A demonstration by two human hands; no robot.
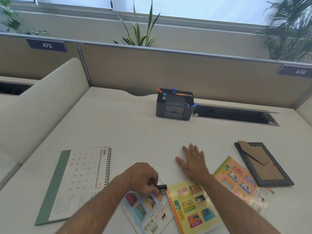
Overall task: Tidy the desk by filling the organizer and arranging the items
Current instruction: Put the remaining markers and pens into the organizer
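Left hand [143, 177] grips a small black cylindrical marker [161, 187] above the blue picture card [148, 210]; right hand [192, 160] lies flat, fingers straight, on the desk. Pickup step; next, carry it to the far black plastic organizer [174, 105].

The left hand [143, 177] covers most of a small black object [161, 187]; its identity cannot be determined. The blue booklet [148, 211] is partly hidden beneath that hand and cut by the lower edge. The yellow booklet [191, 206] is likewise cropped (print illegible). Organizer [173, 105] contents are too small to identify.
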